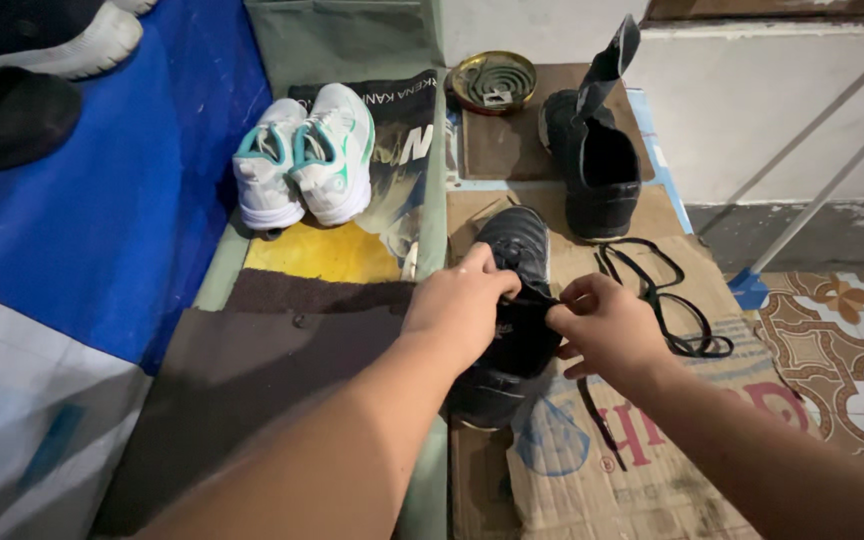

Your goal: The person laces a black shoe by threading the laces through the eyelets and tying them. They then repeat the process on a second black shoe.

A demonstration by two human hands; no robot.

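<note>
Both the left hand (462,300) and right hand (607,325) pinch the tongue of the near black shoe (512,310) on the cardboard (592,460), apparently unlaced; loose black lace (667,300) lies at 3 o'clock, the second black shoe (597,170) at 12 o'clock.

- I see a black shoe (512,320) and a loose black lace (667,300) on brown cardboard (592,470).
- White sneakers (304,155) — teal trim.
- Blue mat (102,200) on my left.
- Floor tiles (852,350) — brown-and-white floral pattern.
</note>
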